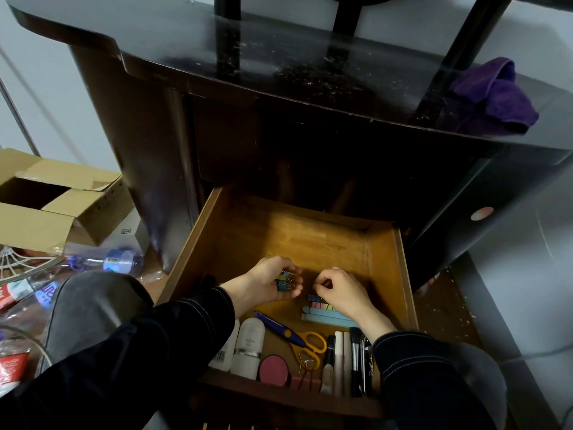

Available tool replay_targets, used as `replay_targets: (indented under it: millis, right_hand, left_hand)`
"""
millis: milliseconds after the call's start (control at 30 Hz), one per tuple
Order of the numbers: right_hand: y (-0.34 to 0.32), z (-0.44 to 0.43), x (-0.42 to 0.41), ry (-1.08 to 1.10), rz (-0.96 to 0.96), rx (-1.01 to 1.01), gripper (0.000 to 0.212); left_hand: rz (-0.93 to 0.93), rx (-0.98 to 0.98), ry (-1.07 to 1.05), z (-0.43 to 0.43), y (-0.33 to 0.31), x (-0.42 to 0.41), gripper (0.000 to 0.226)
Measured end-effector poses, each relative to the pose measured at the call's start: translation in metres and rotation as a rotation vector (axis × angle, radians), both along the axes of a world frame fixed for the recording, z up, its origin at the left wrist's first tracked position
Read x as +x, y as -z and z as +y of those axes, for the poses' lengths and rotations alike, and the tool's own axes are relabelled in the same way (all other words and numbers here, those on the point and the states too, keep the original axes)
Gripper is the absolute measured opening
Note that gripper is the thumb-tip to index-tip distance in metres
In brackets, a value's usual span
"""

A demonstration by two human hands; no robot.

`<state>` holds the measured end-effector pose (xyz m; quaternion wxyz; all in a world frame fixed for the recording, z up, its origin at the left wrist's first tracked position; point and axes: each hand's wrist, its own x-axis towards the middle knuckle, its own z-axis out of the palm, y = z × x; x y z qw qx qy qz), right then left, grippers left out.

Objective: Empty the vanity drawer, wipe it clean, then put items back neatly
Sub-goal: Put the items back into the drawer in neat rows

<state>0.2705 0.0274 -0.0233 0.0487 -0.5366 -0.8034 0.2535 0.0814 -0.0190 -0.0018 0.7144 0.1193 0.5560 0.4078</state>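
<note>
**Open drawer, binder clips held**

My left hand is cupping the coloured binder clips in curled fingers, low inside the drawer. My right hand is curling its fingers nearby; whether they pinch anything, I cannot tell.

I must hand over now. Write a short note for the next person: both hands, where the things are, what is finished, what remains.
Left hand: grips small binder clips over the drawer.
Right hand: fingers curled beside a row of coloured clips; what it pinches is hidden.
Drawer front: white bottles, scissors, pink compact, lined up.
Purple cloth: on the vanity top.
Done, probably: emptying, wiping.
Left: lay down the clips neatly.
</note>
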Motion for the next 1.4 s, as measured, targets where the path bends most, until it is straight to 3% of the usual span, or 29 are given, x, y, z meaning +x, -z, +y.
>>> replay_targets:
  millis: [1067, 1167, 1267, 1333, 1400]
  right_hand:
    - [0.0, 0.004, 0.008, -0.06, -0.122, -0.003, 0.017]
    - [-0.005, 0.002, 0.007, 0.005, -0.049, 0.026, 0.027]
    - [-0.015, -0.003, 0.002, 0.049, 0.143, 0.117, 0.021]
    - [-0.023, -0.011, -0.004, 0.013, 0.269, 0.118, 0.016]
    - [-0.029, -0.018, -0.01, -0.048, 0.313, 0.066, 0.026]
  left_hand:
    - [-0.006, -0.037, -0.021, -0.003, -0.009, 0.0, 0.02]
    - [-0.048, -0.058, -0.016, -0.005, -0.012, 0.0, 0.025]
    - [-0.107, -0.07, 0.017, -0.006, -0.015, 0.0, 0.03]
    - [-0.147, -0.074, 0.043, -0.006, -0.017, 0.002, 0.035]
    - [-0.18, -0.077, 0.066, -0.007, -0.02, 0.004, 0.041]
